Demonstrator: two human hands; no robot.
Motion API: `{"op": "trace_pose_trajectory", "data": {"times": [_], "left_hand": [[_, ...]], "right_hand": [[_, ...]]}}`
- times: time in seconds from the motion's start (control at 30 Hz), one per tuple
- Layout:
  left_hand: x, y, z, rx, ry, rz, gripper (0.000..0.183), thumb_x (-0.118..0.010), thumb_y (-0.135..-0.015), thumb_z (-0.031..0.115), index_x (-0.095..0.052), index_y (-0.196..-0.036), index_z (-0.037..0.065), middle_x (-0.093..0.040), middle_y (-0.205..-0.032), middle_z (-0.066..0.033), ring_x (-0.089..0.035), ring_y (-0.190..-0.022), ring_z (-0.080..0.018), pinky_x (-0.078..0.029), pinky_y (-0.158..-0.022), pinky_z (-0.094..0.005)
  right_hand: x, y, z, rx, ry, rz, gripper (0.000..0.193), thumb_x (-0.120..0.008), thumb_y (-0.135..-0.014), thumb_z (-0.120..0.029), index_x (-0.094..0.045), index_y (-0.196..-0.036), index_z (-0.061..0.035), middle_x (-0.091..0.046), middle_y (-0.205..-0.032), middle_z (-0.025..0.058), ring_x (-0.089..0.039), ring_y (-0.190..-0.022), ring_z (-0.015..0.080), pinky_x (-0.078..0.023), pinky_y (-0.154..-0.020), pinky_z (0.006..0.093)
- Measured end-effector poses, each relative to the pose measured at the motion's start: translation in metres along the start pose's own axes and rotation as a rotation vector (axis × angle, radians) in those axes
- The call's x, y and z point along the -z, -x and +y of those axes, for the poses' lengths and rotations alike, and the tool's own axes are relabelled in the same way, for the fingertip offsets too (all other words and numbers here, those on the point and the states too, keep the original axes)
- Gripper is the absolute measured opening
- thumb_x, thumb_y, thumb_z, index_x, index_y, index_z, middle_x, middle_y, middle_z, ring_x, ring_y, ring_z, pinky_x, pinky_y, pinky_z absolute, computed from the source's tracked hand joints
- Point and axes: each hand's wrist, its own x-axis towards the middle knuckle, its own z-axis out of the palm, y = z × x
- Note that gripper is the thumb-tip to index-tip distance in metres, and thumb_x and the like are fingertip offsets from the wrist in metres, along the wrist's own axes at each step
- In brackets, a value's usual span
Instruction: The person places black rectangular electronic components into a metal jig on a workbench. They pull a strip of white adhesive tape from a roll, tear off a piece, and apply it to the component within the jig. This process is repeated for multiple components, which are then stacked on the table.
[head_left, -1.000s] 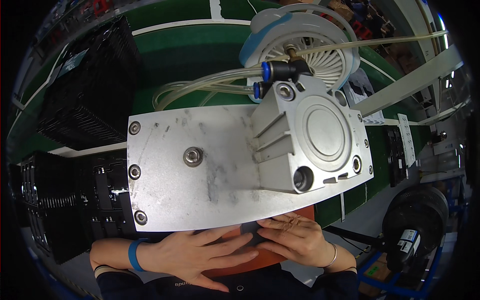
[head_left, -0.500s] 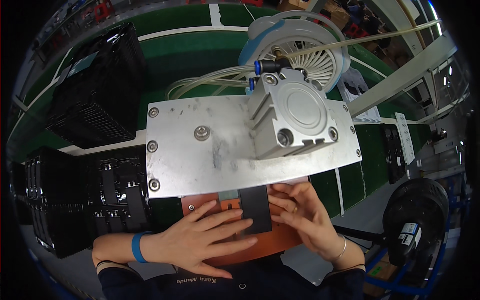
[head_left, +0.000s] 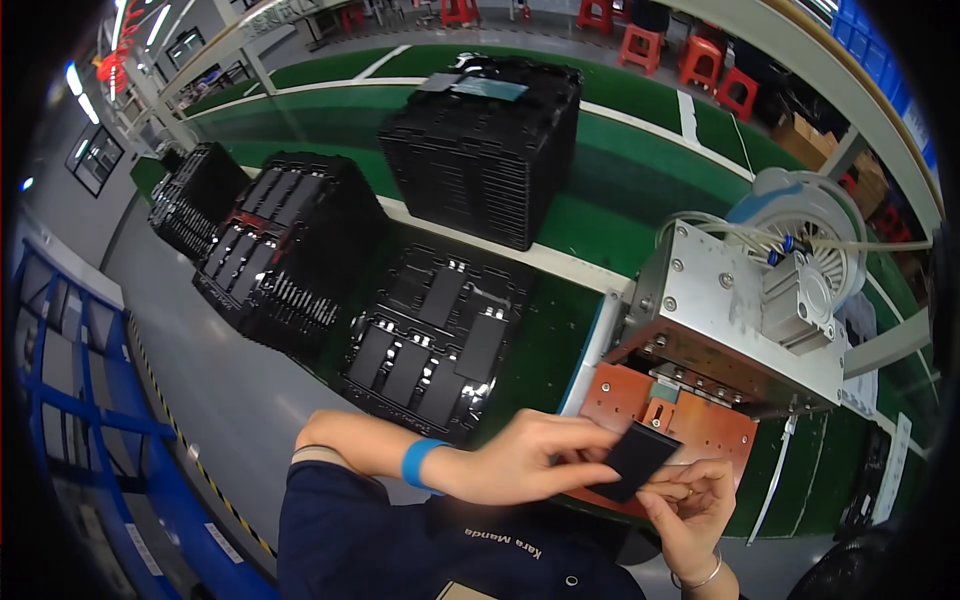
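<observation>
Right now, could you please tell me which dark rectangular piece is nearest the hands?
The dark piece pinched in the left hand, with the right hand at its right edge; the others lie in black trays to the left.

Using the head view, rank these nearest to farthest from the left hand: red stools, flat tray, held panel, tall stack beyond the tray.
1. Held panel: at the left hand's fingertips.
2. Flat tray: left and beyond.
3. Tall stack: farther back, behind the tray.
4. Red stools: far background, right.
</observation>
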Motion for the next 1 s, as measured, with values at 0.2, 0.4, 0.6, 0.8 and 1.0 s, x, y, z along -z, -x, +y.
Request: {"op": "trace_pose_trajectory", "data": {"times": [0.2, 0.4, 0.6, 0.8, 1.0], "left_hand": [[0.154, 0.026, -0.041, 0.113, -0.349, 0.753, 0.040, -0.068, -0.090, 0.006, -0.060, -0.128, -0.002, -0.069, -0.098, -0.0057, -0.060, -0.087, -0.0079, -0.051, -0.075, -0.0238], [0.248, 0.067, -0.138, 0.233, -0.786, 0.702, 0.039, -0.069, -0.086, 0.003, -0.063, -0.123, -0.004, -0.063, -0.081, -0.0020, -0.050, -0.066, -0.0081, -0.044, -0.061, -0.0248], [0.202, 0.059, -0.116, 0.204, -1.204, 0.546, 0.045, -0.067, -0.085, 0.007, -0.058, -0.127, -0.003, -0.040, -0.141, -0.0237, -0.038, -0.128, -0.0413, -0.034, -0.108, -0.0446], [0.177, 0.060, -0.097, 0.405, -1.239, 0.418, 0.063, -0.057, -0.095, 0.024, -0.032, -0.150, 0.005, -0.011, -0.160, -0.0229, -0.012, -0.146, -0.0462, -0.019, -0.117, -0.0537], [0.167, 0.060, -0.074, 0.347, -1.181, 0.482, 0.061, -0.057, -0.094, 0.023, -0.036, -0.148, 0.003, -0.012, -0.160, -0.0223, -0.011, -0.147, -0.0447, -0.018, -0.118, -0.0531]], "right_hand": [[0.034, 0.008, -0.016, 0.280, 0.241, 0.138, 0.034, -0.073, -0.079, 0.008, -0.050, -0.103, 0.0011, -0.066, -0.080, 0.0113, -0.069, -0.078, 0.0195, -0.056, -0.072, 0.0284], [0.099, -0.055, -0.068, 0.807, 0.703, 0.543, 0.029, -0.079, -0.073, 0.003, -0.068, -0.099, -0.0019, -0.064, -0.069, 0.0029, -0.060, -0.058, 0.0105, -0.049, -0.062, 0.0248], [0.184, -0.142, -0.188, 1.239, 0.986, 1.059, 0.012, -0.067, -0.089, -0.005, -0.068, -0.101, -0.0054, -0.067, -0.085, 0.0089, -0.062, -0.065, 0.0171, -0.050, -0.062, 0.0283], [0.285, -0.226, -0.257, 0.752, 1.828, 1.151, 0.017, -0.066, -0.088, -0.019, -0.070, -0.103, -0.0112, -0.070, -0.103, 0.0083, -0.059, -0.111, 0.0287, -0.041, -0.101, 0.0455], [0.303, -0.273, -0.284, -0.005, 2.121, 0.952, 0.023, -0.063, -0.088, -0.028, -0.073, -0.106, -0.0182, -0.071, -0.110, 0.0075, -0.057, -0.118, 0.0278, -0.027, -0.114, 0.0549]]}}
